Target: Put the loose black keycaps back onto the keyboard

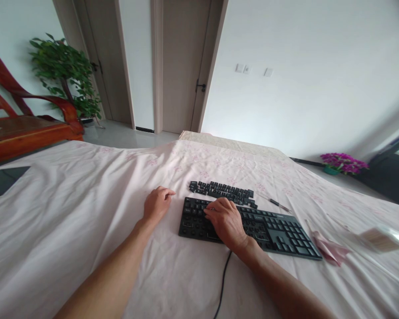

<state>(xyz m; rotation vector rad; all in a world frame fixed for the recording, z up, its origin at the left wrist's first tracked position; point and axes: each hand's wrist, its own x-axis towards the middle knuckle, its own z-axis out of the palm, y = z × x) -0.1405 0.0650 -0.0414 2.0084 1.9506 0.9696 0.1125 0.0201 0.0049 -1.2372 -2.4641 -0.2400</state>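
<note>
A black keyboard (279,230) lies on a table covered with a pale pink cloth (69,212). My right hand (226,221) rests on the keyboard's left half, fingertips down on its upper rows. My left hand (157,204) lies on the cloth just left of the keyboard, fingers curled loosely, holding nothing that I can see. Behind the keyboard sits a row of several loose black keycaps (222,191). A thin dark-handled tool (274,203) lies on the cloth right of the keycaps. The keyboard's black cable (223,279) runs toward me.
A pink cloth scrap (329,249) and a blurred white object (382,238) lie at the right. A dark flat item (3,180) sits at the left edge. Beyond the table are a red wooden bench (26,128), a green plant (66,71), doors and purple flowers (343,162).
</note>
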